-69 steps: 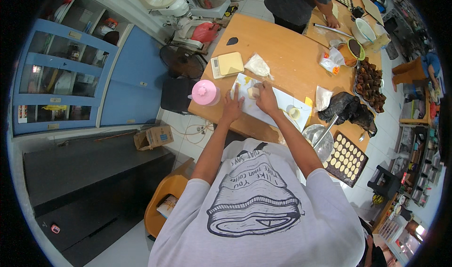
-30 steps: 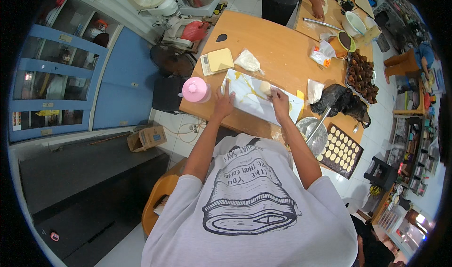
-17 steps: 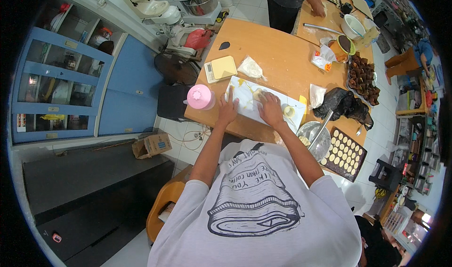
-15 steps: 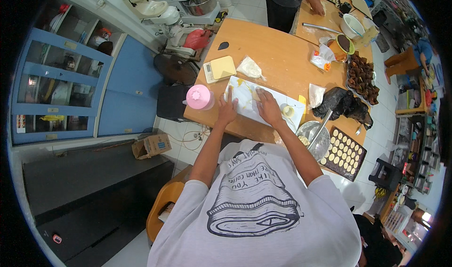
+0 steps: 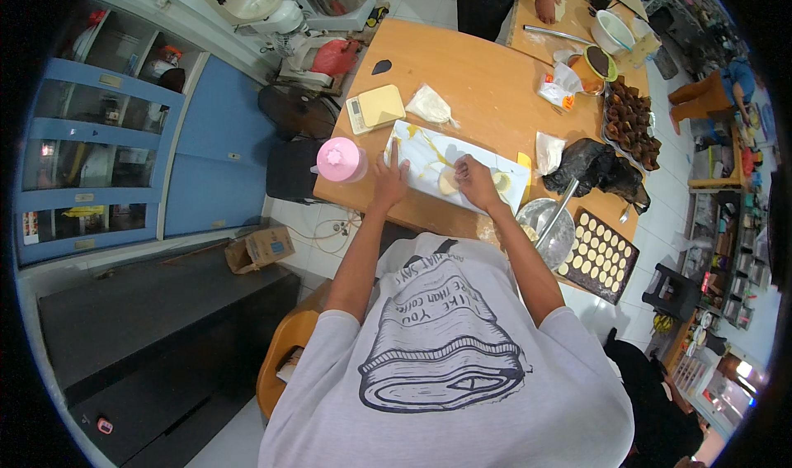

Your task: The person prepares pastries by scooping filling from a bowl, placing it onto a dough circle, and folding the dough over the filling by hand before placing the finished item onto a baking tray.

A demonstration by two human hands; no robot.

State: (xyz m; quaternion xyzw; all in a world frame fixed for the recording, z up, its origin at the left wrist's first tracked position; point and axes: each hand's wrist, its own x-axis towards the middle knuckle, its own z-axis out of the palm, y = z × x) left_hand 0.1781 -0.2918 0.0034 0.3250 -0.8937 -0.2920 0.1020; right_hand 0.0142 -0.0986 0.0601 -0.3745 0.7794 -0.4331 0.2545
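A white board (image 5: 499,164) with yellowish smears lies at the table's near edge. My left hand (image 5: 391,181) rests on its left end, fingers stretched and apart. Over the board's middle, my right hand (image 5: 476,183) has its fingers bent and drawn together; whatever they pinch is hidden. Just left of those fingertips lies a pale round piece of dough (image 5: 448,182). A pale ring-shaped thing (image 5: 501,181) sits on the board right of my right hand. Beyond the board's right end stands a metal bowl (image 5: 558,241) with a metal rod across it.
Left of the board are a pink lidded jug (image 5: 341,161) and a yellowish scale (image 5: 380,109). A bag of white powder (image 5: 429,104) lies behind it. At right are a tray of dough rounds (image 5: 601,256), a black plastic bag (image 5: 584,171) and brown paper cups (image 5: 629,125). Another person works at the back.
My right hand has gone from lying flat on the board to bent, gathered fingers. The pale dough round now shows beside it. My left hand stays near the board's left end.
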